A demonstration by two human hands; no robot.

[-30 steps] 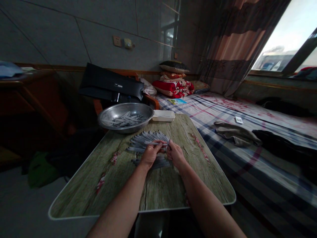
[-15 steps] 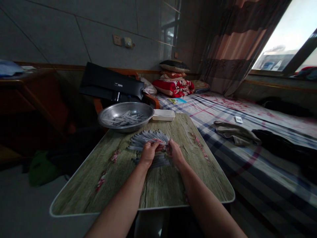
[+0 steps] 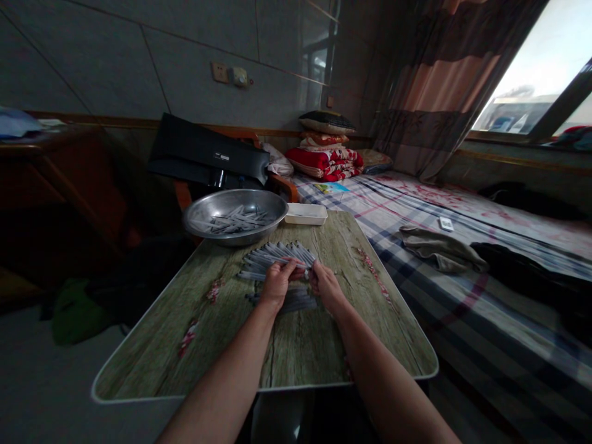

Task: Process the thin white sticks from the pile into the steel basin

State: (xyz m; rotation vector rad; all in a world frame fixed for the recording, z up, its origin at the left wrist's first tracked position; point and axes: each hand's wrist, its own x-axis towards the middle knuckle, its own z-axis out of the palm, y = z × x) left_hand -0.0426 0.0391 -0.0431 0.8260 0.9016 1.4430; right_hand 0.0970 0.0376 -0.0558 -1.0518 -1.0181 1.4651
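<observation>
so the person has both hands together over the middle of a green-brown wood-grain table with a pale rim and pink flower prints. the left hand has thumb and fingers pinched on a slim pale grey pen-like stick, which sits just above the table between the two hands, pointing toward the right one. the right hand has its fingers curled in close at the stick's right end, but it's too small to tell whether they grip it or some little part there. right behind the hands there's a fanned-out spread of grey pen-like sticks with dark tips, and a second row of grey sticks lies nearer the person, partly hidden by the left hand. at the far left end of the table there's a wide round shiny metal basin with lots more loose grey sticks in it, and just beside it a small white rectangular tray, contents hard to make out
</observation>
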